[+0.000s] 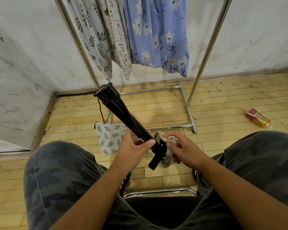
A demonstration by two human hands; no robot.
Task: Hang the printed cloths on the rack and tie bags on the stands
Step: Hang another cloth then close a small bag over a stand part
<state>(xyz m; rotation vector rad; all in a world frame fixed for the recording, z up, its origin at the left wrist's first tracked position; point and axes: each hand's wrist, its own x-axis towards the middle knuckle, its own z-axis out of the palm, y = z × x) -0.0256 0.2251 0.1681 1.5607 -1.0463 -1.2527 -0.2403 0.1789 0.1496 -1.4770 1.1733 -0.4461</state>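
Observation:
A folded black stand (123, 117) slants away from me toward the rack, its feet end uppermost. My left hand (133, 146) grips its shaft near the lower end. My right hand (181, 148) holds a bunched spotted cloth bag (166, 156) against the stand's lower end. A white bag with a green leaf print (109, 136) lies on the floor below the stand, with a brown cord running up from it. Three printed cloths hang on the metal rack (204, 58): a grey leaf one (93, 37), a cream cartoon one (118, 40) and a blue floral one (158, 32).
I sit on a chair with a chrome frame (158, 191), knees spread over a wooden floor. The rack's base bars (188, 110) lie ahead. A red and yellow packet (256, 117) lies on the floor at the right. White walls close the corner at left.

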